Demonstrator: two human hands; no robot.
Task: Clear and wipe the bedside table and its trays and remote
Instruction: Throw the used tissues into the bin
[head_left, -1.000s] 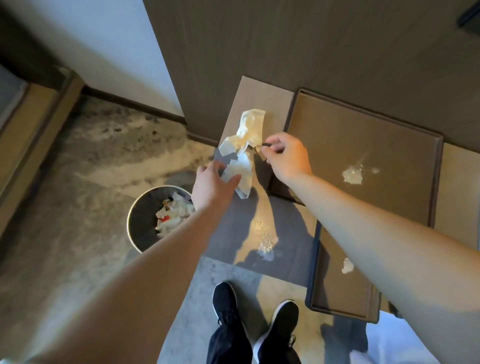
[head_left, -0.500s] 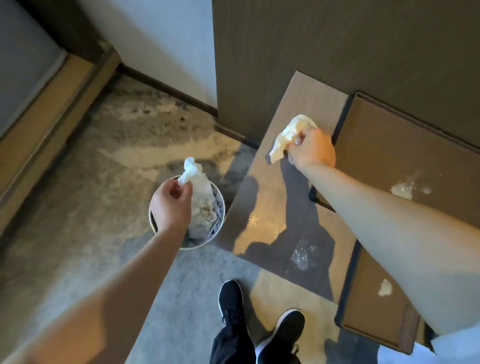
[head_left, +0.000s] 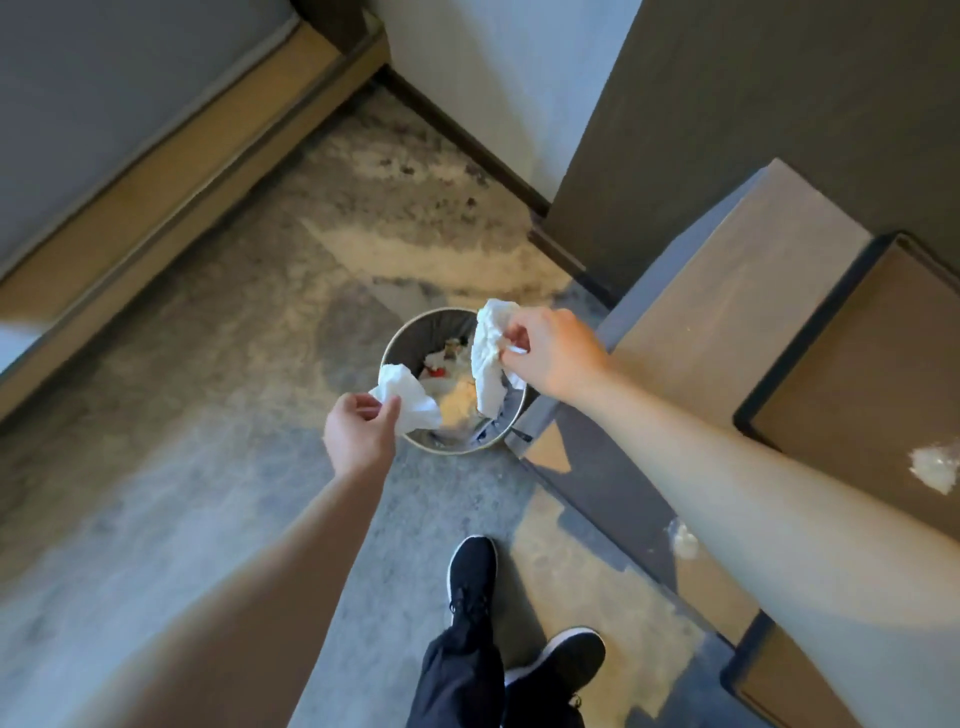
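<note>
Beside the brown wooden bedside table (head_left: 727, 291), smeared white like its dark-rimmed tray (head_left: 857, 353), our left hand (head_left: 358, 436) and right hand (head_left: 550, 353) each pinch crumpled white tissue (head_left: 488, 364) over the round metal bin (head_left: 447, 450); wiping apparently remains.

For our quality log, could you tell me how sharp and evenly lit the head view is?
Head view: wide-angle bending at the edges; motion blur on forearms and floor; bin, left tissue and right tissue fairly sharp; warm light patches and hard shadows across the table.

Black shoes (head_left: 470, 571) on mottled grey carpet (head_left: 208, 415); dark skirting (head_left: 467, 148) below white wall (head_left: 493, 67); tan wooden ledge (head_left: 171, 182) along floor's left edge.
</note>
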